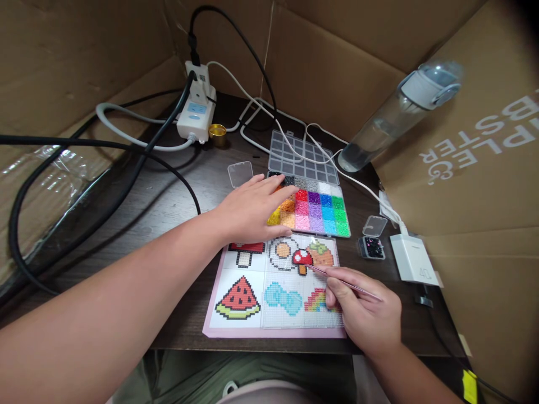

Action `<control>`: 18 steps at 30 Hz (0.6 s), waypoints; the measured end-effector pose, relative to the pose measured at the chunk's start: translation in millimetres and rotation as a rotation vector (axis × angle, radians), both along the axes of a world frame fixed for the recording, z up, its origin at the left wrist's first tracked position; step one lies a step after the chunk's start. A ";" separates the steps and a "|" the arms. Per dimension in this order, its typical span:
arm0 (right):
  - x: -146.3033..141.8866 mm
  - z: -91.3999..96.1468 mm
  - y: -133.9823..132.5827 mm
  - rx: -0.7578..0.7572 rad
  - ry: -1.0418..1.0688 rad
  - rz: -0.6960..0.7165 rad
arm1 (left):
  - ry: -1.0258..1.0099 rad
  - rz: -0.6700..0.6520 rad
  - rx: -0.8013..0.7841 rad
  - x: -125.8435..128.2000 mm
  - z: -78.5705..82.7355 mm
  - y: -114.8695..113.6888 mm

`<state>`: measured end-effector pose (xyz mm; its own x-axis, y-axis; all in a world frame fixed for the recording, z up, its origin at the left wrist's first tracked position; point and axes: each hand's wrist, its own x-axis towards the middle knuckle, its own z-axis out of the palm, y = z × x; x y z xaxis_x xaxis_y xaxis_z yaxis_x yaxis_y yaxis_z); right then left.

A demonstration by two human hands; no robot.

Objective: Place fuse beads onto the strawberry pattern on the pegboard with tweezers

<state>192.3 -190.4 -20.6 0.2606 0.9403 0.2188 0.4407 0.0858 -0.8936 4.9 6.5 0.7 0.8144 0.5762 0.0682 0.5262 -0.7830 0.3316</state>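
The bead box [320,213] lay open in the middle of the table [168,202], its compartments filled with beads sorted by colour, from yellow and orange through red, pink and purple to blue and green, with black, grey and white along the far row. Its clear lid [303,160] was folded back behind it. We had our left hand [248,213] stretched out flat, palm down and holding nothing, the fingertips resting over the yellow and orange compartments at the box's left edge. Just in front of the box lay the pattern sheet [240,280], printed with a watermelon, a fried egg, a mushroom, a bow and a rainbow, and a clear pegboard [290,314] covered its right half. Our right hand [366,314] rested on the pegboard's near right corner, fingers pinched on a thin pink stick [349,284] whose tip pointed at the mushroom. To the right stood a white charger [410,258] marked "40", with a small case [371,247] of dark beads beside it. The cardboard wall [484,196] bore large white letters, upside down and cut off, which we could not read whole. A clear bottle [396,115] leaned against it.
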 end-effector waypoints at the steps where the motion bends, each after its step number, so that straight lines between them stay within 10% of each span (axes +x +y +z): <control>1: -0.7 1.6 0.9 0.001 -0.004 -0.002 | -0.001 0.000 0.001 0.0 -0.1 0.1; 18: -4.5 9.6 5.0 -0.003 -0.005 -0.011 | 0.009 -0.003 0.013 0.4 0.3 0.3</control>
<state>187.8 -185.4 -11.0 0.2702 0.9380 0.2173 0.4458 0.0782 -0.8917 5.3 6.8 0.9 0.8165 0.5733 0.0682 0.5272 -0.7885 0.3167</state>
